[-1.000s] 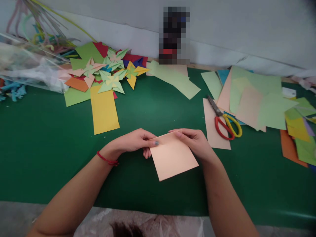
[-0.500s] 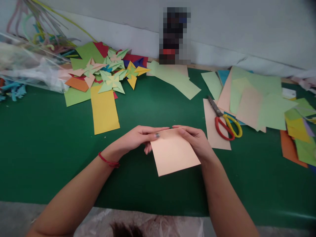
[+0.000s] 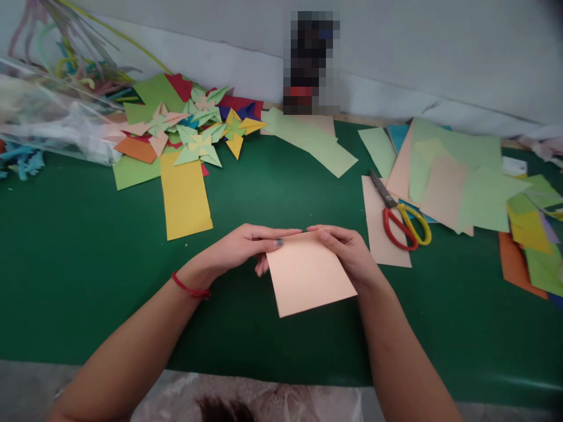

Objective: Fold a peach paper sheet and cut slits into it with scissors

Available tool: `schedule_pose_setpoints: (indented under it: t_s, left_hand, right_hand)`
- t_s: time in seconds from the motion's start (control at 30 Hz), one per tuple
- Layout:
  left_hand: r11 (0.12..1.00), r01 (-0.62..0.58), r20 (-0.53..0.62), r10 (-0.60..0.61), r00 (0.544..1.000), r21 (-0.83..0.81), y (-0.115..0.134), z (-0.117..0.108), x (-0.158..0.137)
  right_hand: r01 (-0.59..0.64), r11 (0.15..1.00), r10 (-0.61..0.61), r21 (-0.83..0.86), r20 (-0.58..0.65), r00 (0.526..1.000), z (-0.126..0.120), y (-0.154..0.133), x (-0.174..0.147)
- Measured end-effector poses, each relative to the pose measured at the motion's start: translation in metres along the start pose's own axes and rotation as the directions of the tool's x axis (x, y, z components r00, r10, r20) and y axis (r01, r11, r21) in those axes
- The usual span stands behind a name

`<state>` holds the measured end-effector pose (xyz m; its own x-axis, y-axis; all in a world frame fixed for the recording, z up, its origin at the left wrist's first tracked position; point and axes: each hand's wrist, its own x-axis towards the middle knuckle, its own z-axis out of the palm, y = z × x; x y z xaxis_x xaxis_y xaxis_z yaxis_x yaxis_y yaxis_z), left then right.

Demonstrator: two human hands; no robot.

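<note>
A pale peach sheet of paper (image 3: 310, 275) is held between both hands, tilted above the green tabletop. My left hand (image 3: 240, 247) pinches its far left corner, thumb on top and fingers beneath. At the far right edge, my right hand (image 3: 352, 252) grips the paper with its thumb on the upper face; most of its fingers are hidden behind the sheet. To the right of that hand lie scissors (image 3: 398, 217) with one red and one yellow handle, partly on another peach sheet (image 3: 373, 234).
Folded paper stars (image 3: 200, 145) pile up at the back left, with a yellow sheet (image 3: 187, 199) in front. Light green and peach sheets (image 3: 457, 170) overlap at the right. A clear plastic bag (image 3: 57, 117) and pipe cleaners (image 3: 70, 53) occupy the far left. A wall (image 3: 197, 47) bounds the back.
The near edge of the peach paper has dipped very slightly towards me. Both hands keep the same hold, and the things on the table stay put.
</note>
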<state>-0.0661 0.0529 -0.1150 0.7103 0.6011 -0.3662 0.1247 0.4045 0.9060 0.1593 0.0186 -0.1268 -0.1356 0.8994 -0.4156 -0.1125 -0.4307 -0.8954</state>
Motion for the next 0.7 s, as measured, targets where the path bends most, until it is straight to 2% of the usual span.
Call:
schedule_pose_setpoints:
  t_s: [0.17, 0.37, 0.7]
  left_hand:
    - [0.999, -0.004, 0.018, 0.003, 1.0, 0.041, 0.0, -0.001, -0.001]
    - [0.999, 0.033, 0.022, -0.033, 0.999, -0.037, 0.0, 0.0, -0.002]
    - [0.992, 0.068, 0.093, -0.057, 0.994, -0.11, 0.002, -0.003, -0.005]
  right_hand:
    - [-0.055, 0.997, 0.051, 0.055, 0.079, 0.996, -0.001, -0.006, -0.003]
    - [-0.066, 0.995, 0.057, 0.071, 0.129, 0.99, -0.003, -0.007, -0.004]
    - [-0.077, 0.996, 0.064, 0.046, 0.233, 0.97, -0.011, -0.002, -0.005]
